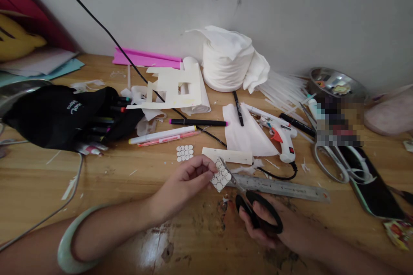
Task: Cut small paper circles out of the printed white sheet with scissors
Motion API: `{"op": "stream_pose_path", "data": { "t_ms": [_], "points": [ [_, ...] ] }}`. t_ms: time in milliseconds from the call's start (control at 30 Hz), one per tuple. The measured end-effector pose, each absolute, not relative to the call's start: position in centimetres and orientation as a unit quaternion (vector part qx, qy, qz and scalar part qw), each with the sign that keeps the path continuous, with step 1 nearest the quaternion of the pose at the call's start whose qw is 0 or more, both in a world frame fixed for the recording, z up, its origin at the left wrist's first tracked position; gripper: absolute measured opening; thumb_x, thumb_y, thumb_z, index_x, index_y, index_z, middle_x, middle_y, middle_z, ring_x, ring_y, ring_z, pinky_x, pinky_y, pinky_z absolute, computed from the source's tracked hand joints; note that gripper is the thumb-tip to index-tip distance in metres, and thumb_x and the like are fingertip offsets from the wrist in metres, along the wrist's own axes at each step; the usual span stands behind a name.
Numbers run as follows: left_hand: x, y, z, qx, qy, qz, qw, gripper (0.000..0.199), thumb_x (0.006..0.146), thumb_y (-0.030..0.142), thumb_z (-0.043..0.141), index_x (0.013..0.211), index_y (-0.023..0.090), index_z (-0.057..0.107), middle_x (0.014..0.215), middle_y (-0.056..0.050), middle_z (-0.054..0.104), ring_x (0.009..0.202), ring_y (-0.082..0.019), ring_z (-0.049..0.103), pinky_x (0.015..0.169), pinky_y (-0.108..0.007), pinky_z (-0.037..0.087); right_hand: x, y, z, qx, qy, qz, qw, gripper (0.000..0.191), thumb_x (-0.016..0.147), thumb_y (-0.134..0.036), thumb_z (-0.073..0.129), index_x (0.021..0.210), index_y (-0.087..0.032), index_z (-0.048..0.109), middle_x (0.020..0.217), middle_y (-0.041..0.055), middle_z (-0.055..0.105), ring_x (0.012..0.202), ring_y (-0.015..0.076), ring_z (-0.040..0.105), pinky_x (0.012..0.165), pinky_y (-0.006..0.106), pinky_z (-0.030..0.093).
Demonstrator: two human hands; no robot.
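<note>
My left hand (190,179) pinches the left edge of a small piece of white paper (221,176) drawn with rows of circles. In my right hand (269,219) is a pair of black-handled scissors (248,208); thumb and fingers sit in the loops. The blades reach the paper's upper right edge, and I cannot tell whether they are cutting into it. Just beyond my left hand a cluster of small white paper circles (185,153) lies in rows on the table. A steel ruler (280,187) lies under and behind the scissors.
A white glue gun (285,139) with an orange trigger lies at right, its cord curling near the ruler. Several markers, including a black one (198,122), lie mid-table. Behind stand a white tissue roll (227,64) and cut card (174,90). A black pen pouch (64,116) is left, a phone (371,184) right.
</note>
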State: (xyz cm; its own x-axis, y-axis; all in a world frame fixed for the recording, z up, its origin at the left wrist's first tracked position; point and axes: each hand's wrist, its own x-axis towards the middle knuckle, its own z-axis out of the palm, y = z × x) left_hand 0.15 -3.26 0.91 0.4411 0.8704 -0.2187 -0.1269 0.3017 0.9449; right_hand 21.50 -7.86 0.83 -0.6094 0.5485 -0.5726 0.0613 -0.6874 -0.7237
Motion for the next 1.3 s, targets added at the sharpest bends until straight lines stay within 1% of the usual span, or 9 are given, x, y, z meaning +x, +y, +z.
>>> {"op": "stream_pose_path", "data": {
  "t_ms": [400,467,533,600,700,800,933,1067,1300],
  "points": [
    [0.2,-3.0,0.4,0.424,0.418,0.391,0.702,0.008,0.078,0.024,0.058,0.079,0.017,0.054,0.072,0.003,0.05,0.062,-0.008,0.045,0.055,-0.018,0.037,21.3,-7.6,1.7,-0.429,-0.404,0.796,0.137,0.053,0.075,-0.067,0.045,0.073,-0.014,0.046,0.05,-0.0065,0.04,0.038,0.0018,0.027,0.035,0.014,0.023],
    [0.1,-3.0,0.2,0.411,0.411,0.399,0.709,0.012,0.078,0.026,0.059,0.083,0.017,0.053,0.076,0.002,0.052,0.067,-0.009,0.049,0.059,-0.019,0.04,21.2,-7.6,1.6,-0.427,-0.406,0.796,0.137,0.054,0.074,-0.068,0.044,0.073,-0.014,0.046,0.049,-0.0068,0.039,0.037,0.0018,0.026,0.035,0.014,0.022],
    [0.1,-3.0,0.1,0.396,0.411,0.402,0.716,0.018,0.078,0.028,0.059,0.091,0.018,0.051,0.079,0.002,0.054,0.062,-0.009,0.052,0.057,-0.02,0.041,21.2,-7.6,1.6,-0.423,-0.408,0.797,0.139,0.054,0.074,-0.069,0.044,0.074,-0.015,0.046,0.049,-0.0069,0.038,0.037,0.0021,0.026,0.034,0.015,0.021],
    [0.0,-3.0,0.2,0.389,0.414,0.379,0.73,0.021,0.079,0.032,0.058,0.092,0.018,0.05,0.073,0.003,0.055,0.048,-0.006,0.05,0.048,-0.018,0.038,21.3,-7.6,1.5,-0.425,-0.414,0.793,0.14,0.054,0.075,-0.068,0.043,0.074,-0.014,0.046,0.05,-0.0064,0.039,0.038,0.0022,0.026,0.034,0.015,0.022],
    [0.0,-3.2,0.4,0.39,0.407,0.309,0.766,0.023,0.08,0.038,0.055,0.08,0.016,0.05,0.057,0.004,0.054,0.034,-0.004,0.044,0.037,-0.017,0.031,21.4,-7.7,1.2,-0.417,-0.429,0.789,0.141,0.053,0.077,-0.067,0.042,0.075,-0.014,0.046,0.052,-0.0058,0.039,0.039,0.0022,0.028,0.035,0.014,0.023],
    [0.1,-3.4,0.7,0.392,0.41,0.268,0.779,0.028,0.078,0.042,0.057,0.073,0.015,0.049,0.051,0.005,0.053,0.034,-0.005,0.043,0.035,-0.016,0.032,21.4,-7.7,1.2,-0.414,-0.429,0.791,0.138,0.053,0.074,-0.068,0.045,0.071,-0.015,0.044,0.052,-0.0062,0.038,0.039,0.002,0.027,0.034,0.014,0.022],
    [0.2,-3.5,1.0,0.417,0.422,0.244,0.767,0.032,0.075,0.046,0.059,0.072,0.016,0.049,0.05,0.006,0.051,0.035,-0.004,0.042,0.036,-0.016,0.031,20.9,-7.6,2.2,-0.426,-0.404,0.801,0.118,0.055,0.067,-0.071,0.05,0.065,-0.017,0.039,0.051,-0.0073,0.037,0.038,0.0014,0.026,0.033,0.013,0.02],
    [0.2,-3.6,1.1,0.441,0.423,0.219,0.76,0.034,0.075,0.049,0.057,0.075,0.016,0.048,0.048,0.008,0.048,0.035,-0.004,0.041,0.036,-0.015,0.03,20.8,-7.5,2.8,-0.429,-0.406,0.8,0.109,0.058,0.063,-0.074,0.05,0.064,-0.017,0.041,0.049,-0.0073,0.037,0.038,0.0016,0.026,0.032,0.013,0.02],
    [0.1,-3.6,1.0,0.443,0.421,0.216,0.761,0.035,0.074,0.05,0.057,0.076,0.016,0.048,0.049,0.007,0.049,0.036,-0.004,0.042,0.038,-0.015,0.031,21.1,-7.6,1.8,-0.4,-0.406,0.81,0.138,0.056,0.065,-0.071,0.052,0.064,-0.016,0.042,0.048,-0.008,0.037,0.036,0.0012,0.026,0.032,0.013,0.021]
  ]
}}
